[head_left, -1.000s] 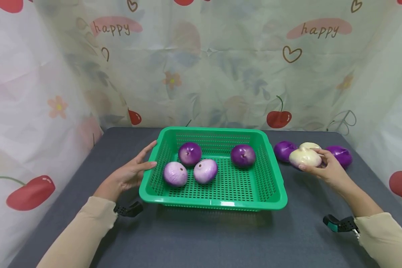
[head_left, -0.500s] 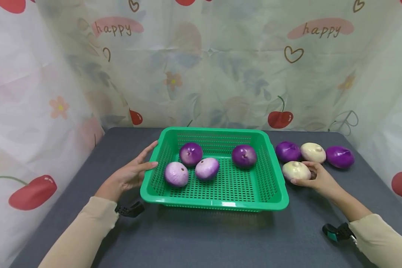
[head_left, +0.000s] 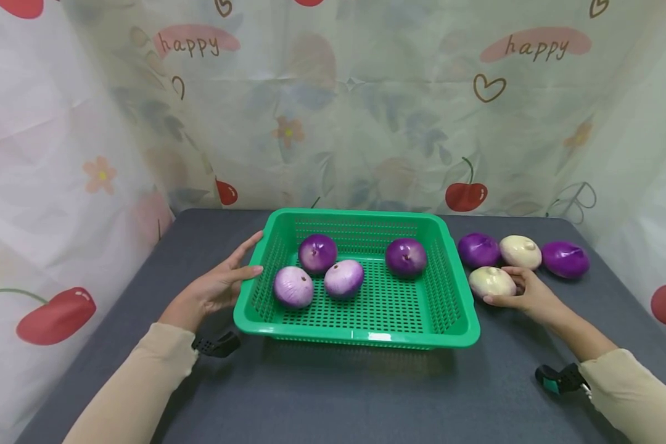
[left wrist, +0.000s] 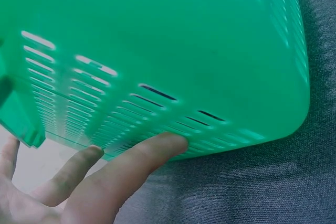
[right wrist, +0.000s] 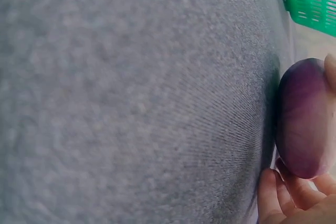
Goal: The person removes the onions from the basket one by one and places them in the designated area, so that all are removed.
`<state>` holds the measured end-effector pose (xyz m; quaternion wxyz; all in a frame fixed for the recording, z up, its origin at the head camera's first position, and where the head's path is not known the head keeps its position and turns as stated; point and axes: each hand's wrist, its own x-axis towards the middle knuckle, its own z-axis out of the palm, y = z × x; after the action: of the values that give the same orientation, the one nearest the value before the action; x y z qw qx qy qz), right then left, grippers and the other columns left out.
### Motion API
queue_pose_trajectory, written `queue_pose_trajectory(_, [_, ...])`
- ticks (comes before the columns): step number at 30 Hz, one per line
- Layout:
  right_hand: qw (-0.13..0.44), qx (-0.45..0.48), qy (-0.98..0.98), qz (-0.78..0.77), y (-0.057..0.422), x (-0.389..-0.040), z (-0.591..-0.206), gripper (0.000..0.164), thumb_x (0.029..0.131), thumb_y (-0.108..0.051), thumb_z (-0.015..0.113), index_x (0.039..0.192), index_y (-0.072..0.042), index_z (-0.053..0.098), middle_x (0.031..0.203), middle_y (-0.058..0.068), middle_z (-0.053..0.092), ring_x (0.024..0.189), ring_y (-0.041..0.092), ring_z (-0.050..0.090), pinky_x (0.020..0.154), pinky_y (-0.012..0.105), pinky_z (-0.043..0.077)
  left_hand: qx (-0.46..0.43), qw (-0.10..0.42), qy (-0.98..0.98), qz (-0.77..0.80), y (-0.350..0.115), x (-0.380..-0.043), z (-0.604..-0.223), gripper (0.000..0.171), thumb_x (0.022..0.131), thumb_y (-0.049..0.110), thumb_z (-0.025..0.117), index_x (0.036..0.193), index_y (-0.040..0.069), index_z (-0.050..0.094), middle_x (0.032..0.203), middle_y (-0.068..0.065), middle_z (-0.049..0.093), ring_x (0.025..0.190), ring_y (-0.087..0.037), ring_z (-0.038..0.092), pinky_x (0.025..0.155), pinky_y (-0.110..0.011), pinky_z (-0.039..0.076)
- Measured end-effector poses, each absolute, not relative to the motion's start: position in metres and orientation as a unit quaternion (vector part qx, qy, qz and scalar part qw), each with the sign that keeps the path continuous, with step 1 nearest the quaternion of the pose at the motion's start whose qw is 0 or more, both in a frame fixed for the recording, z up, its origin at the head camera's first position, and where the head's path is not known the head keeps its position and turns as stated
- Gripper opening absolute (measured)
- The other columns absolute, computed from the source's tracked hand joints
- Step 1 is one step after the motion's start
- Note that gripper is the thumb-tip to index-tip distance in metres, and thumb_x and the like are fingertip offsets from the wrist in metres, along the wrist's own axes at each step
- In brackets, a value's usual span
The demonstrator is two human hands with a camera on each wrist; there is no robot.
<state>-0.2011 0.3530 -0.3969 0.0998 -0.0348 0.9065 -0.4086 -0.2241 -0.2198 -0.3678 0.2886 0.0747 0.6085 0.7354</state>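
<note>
Onion (head_left: pixel 491 282), glossy, rounded, near perforated green basket (head_left: pixel 311 333)

grey table (head_left: pixel 355 391) | green basket (head_left: pixel 311 333) | two purple onions (head_left: pixel 565 259) | two pale onions (head_left: pixel 491 281)

The green basket (head_left: pixel 311 335) at the frame's centre looked like smooth, shiny plastic. The lower pale onion (head_left: pixel 491 282) at right and the purple onion (head_left: pixel 565 259) farther right had glossy skins. The surface (head_left: pixel 361 394) appeared covered in matt, finely textured cloth; the sleeve (head_left: pixel 127 388) at lower left was matt cloth.
</note>
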Motion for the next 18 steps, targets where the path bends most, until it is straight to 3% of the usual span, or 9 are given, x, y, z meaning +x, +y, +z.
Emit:
queue_pose_trajectory(6, [0.107, -0.043, 0.907, -0.404, 0.3552, -0.2047, -0.3976, 0.086, 0.092, -0.028, 0.068, 0.144, 0.016, 0.015, 0.141, 0.037, 0.033, 0.127, 0.043, 0.041, 0.08, 0.014, 0.041, 0.074, 0.287, 0.613, 0.732, -0.2198, -0.2245, -0.368, 0.078, 0.101, 0.013, 0.052, 0.151, 0.052, 0.007, 0.157, -0.02, 0.011, 0.113, -0.027, 0.06, 0.088, -0.057, 0.05])
queue_pose_trajectory(9, [0.112, -0.042, 0.904, -0.411, 0.3555, -0.2054, -0.3974, 0.089, 0.092, -0.028, 0.067, 0.145, 0.015, 0.01, 0.144, 0.039, 0.028, 0.13, 0.045, 0.036, 0.092, 0.031, 0.044, 0.076, 0.287, 0.612, 0.733, -0.2202, -0.225, -0.3684, 0.077, 0.101, 0.013, 0.052, 0.151, 0.052, 0.007, 0.158, -0.02, 0.01, 0.113, -0.028, 0.059, 0.088, -0.057, 0.05])
queue_pose_trajectory(13, [0.114, -0.039, 0.898, -0.422, 0.3558, -0.2048, -0.3973, 0.092, 0.091, -0.028, 0.068, 0.145, 0.014, 0.006, 0.145, 0.04, 0.022, 0.132, 0.048, 0.031, 0.099, 0.054, 0.037, 0.08, 0.288, 0.61, 0.734, -0.2207, -0.2256, -0.3692, 0.077, 0.101, 0.012, 0.051, 0.151, 0.051, 0.007, 0.157, -0.021, 0.01, 0.113, -0.027, 0.059, 0.088, -0.057, 0.05])
queue_pose_trajectory(18, [0.112, -0.037, 0.901, -0.417, 0.3553, -0.2025, -0.3967, 0.094, 0.09, -0.03, 0.069, 0.145, 0.014, 0.007, 0.144, 0.039, 0.023, 0.131, 0.048, 0.031, 0.098, 0.053, 0.038, 0.084, 0.287, 0.61, 0.734, -0.221, -0.2253, -0.3694, 0.078, 0.101, 0.011, 0.052, 0.152, 0.049, 0.006, 0.157, -0.022, 0.01, 0.113, -0.028, 0.06, 0.087, -0.056, 0.05])
